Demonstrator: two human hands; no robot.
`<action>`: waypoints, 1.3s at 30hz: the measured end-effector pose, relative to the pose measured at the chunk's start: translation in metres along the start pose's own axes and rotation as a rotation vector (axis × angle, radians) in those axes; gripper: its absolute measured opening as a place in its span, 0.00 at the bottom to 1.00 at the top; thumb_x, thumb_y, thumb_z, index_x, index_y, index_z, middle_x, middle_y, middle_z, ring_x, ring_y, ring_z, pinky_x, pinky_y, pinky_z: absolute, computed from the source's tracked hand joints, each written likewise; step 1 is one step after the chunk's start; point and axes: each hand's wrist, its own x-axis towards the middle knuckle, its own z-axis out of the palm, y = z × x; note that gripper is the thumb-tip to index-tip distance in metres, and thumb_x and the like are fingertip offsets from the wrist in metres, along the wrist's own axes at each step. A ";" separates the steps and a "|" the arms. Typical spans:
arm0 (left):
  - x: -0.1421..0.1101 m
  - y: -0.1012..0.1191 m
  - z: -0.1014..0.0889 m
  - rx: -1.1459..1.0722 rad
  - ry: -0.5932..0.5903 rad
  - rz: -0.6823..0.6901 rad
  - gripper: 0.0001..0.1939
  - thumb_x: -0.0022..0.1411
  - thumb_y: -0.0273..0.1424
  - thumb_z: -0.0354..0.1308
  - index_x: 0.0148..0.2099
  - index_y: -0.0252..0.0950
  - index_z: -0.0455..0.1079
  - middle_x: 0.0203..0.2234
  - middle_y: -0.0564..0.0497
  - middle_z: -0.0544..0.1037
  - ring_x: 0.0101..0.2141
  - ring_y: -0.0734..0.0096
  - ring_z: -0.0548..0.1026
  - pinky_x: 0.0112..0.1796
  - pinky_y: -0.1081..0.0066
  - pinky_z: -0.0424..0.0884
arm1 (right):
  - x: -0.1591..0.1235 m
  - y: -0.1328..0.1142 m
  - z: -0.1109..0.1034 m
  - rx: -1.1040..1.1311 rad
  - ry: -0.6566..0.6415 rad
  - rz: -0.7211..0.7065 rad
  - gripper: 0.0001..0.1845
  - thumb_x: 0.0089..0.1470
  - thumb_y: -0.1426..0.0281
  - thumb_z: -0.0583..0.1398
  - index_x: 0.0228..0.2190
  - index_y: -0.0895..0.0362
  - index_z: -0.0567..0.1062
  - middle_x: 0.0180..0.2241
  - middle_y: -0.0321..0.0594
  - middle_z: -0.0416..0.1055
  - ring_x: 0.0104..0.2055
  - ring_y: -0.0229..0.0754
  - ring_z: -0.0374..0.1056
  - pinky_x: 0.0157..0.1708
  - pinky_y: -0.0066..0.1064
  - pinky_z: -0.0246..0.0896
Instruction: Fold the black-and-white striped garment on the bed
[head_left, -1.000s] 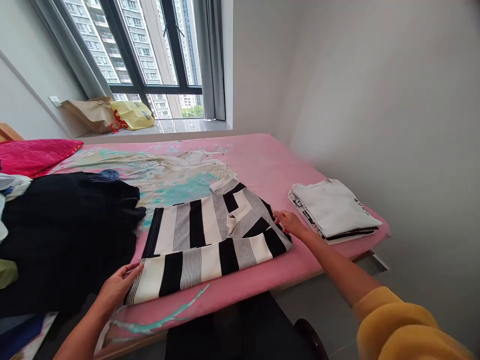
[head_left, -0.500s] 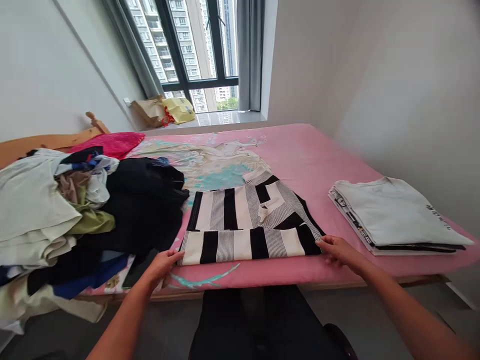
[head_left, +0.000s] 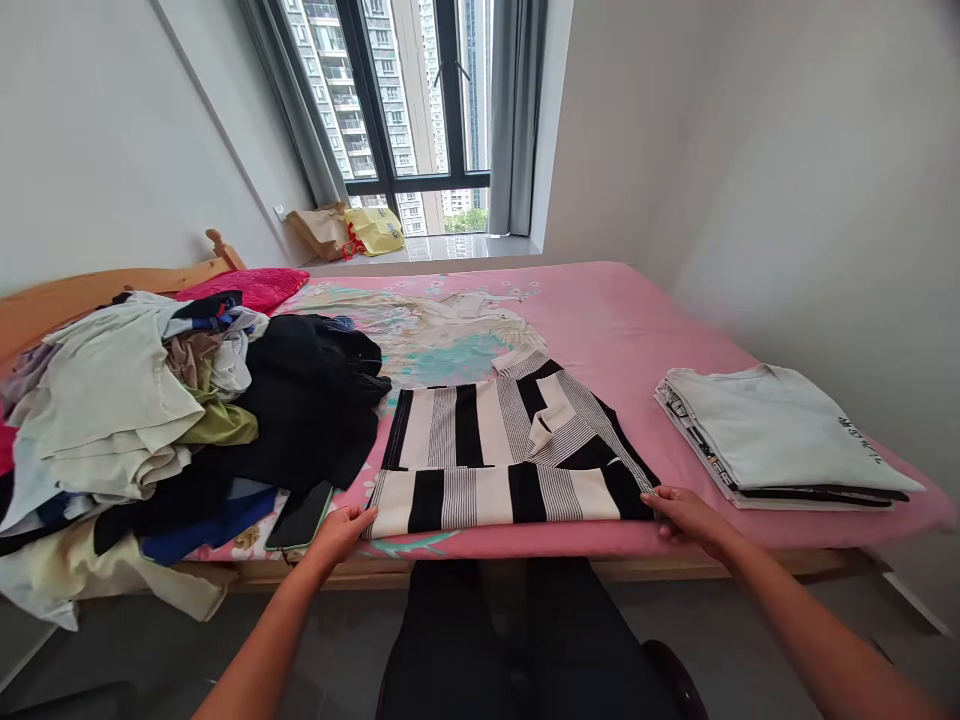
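Striped shirt (head_left: 493, 440) between left fingers (head_left: 362, 519), right fingers (head_left: 666, 500)

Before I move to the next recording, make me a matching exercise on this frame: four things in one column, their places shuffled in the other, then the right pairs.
Things
1. striped shirt
2. folded stack
3. phone
4. yellow bag

Places
A. on the windowsill, beside a brown paper bag
B. just left of the left hand
C. spread on the bed, with a hand at each near corner
D. on the bed to the right of the right hand, white on top

Right pairs: 1-C, 2-D, 3-B, 4-A
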 end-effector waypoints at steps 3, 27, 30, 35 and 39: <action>-0.003 -0.004 0.002 0.022 0.038 0.036 0.20 0.44 0.49 0.54 0.20 0.38 0.56 0.12 0.60 0.55 0.15 0.79 0.53 0.18 0.75 0.46 | 0.000 0.001 0.004 0.005 0.044 -0.019 0.19 0.46 0.55 0.60 0.27 0.55 0.59 0.15 0.24 0.54 0.13 0.29 0.57 0.13 0.19 0.46; -0.074 0.144 0.187 0.495 -0.293 1.183 0.20 0.60 0.23 0.44 0.48 0.44 0.71 0.48 0.53 0.75 0.55 0.66 0.66 0.56 0.64 0.61 | -0.034 -0.046 0.101 -0.412 0.386 -1.049 0.11 0.59 0.72 0.49 0.36 0.56 0.70 0.36 0.41 0.71 0.41 0.41 0.67 0.44 0.34 0.62; -0.064 0.174 0.220 0.596 -0.300 1.151 0.21 0.62 0.26 0.44 0.52 0.49 0.69 0.50 0.57 0.73 0.57 0.67 0.63 0.61 0.62 0.50 | -0.015 -0.036 0.102 -0.498 0.429 -1.027 0.12 0.58 0.73 0.48 0.37 0.58 0.71 0.38 0.44 0.71 0.43 0.42 0.67 0.46 0.37 0.62; -0.020 0.173 0.235 0.723 -0.008 0.789 0.24 0.64 0.39 0.45 0.60 0.39 0.60 0.61 0.44 0.59 0.62 0.52 0.52 0.58 0.38 0.42 | 0.008 0.000 0.099 -0.831 0.488 -0.959 0.21 0.56 0.72 0.50 0.51 0.57 0.67 0.55 0.44 0.64 0.59 0.47 0.55 0.59 0.47 0.45; -0.006 0.163 0.238 0.736 0.163 0.639 0.30 0.62 0.42 0.46 0.63 0.34 0.55 0.64 0.42 0.52 0.63 0.50 0.47 0.57 0.39 0.46 | 0.008 0.007 0.101 -0.921 0.482 -0.878 0.24 0.57 0.71 0.49 0.55 0.55 0.64 0.59 0.40 0.59 0.63 0.44 0.49 0.62 0.44 0.38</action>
